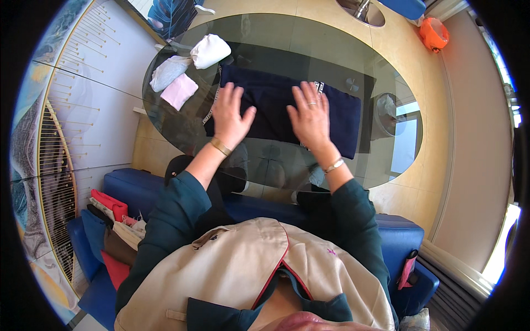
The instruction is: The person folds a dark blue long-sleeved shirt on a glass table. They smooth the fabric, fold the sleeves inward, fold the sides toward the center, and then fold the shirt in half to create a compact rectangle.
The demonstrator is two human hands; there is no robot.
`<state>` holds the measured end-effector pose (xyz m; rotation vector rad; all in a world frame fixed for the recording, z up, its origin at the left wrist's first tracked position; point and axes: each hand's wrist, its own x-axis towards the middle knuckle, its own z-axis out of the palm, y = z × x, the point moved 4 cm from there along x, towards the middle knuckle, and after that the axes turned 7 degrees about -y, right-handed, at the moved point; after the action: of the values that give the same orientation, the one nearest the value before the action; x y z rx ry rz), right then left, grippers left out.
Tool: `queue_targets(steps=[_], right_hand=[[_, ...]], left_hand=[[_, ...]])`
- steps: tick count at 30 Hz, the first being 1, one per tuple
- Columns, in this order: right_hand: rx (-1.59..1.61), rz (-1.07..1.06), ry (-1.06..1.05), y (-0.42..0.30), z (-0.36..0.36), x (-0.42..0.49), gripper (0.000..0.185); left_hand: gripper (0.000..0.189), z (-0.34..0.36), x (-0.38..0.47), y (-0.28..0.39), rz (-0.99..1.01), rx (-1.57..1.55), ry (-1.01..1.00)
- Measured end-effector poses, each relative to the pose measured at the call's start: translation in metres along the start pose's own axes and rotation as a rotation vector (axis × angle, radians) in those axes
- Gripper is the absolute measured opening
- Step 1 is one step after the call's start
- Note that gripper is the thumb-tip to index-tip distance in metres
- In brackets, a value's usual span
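Observation:
A navy cloth (269,118) with white Greek-key trim lies folded lengthwise on the oval glass table (281,165). My left hand (231,116) is spread over its left part, close to the trimmed left edge. Over the right part, beside another strip of the trim, my right hand (310,116) is spread with a ring on one finger. Neither hand grips anything. Whether the palms press on the cloth or hover just above it, I cannot tell. Some creases run across the cloth between the hands.
At the table's far left sit a white bundle (210,51), a grey folded cloth (170,73) and a pink one (179,91). Several folded fabrics (114,227) are piled on the blue seat (136,186) at my left. An orange bag (434,34) is at the far right.

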<state>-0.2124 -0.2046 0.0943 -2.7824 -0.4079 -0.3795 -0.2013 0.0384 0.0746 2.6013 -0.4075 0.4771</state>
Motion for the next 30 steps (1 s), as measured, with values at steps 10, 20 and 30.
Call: queue_targets(steps=[10,20,30], right_hand=[[0.056,-0.125,-0.173,-0.080,0.054,0.016,0.058],[0.403,-0.059,-0.034,-0.070,0.051,0.014,0.050],[1.960,0.794,0.097,-0.045,0.044,-0.022,0.052]], left_hand=[[0.093,0.018,0.029,-0.088,-0.475,-0.174,-0.078],[0.018,0.028,0.048,-0.088,-0.726,-0.873,-0.268],[0.021,0.026,0.067,0.074,-0.215,-0.836,-0.485]])
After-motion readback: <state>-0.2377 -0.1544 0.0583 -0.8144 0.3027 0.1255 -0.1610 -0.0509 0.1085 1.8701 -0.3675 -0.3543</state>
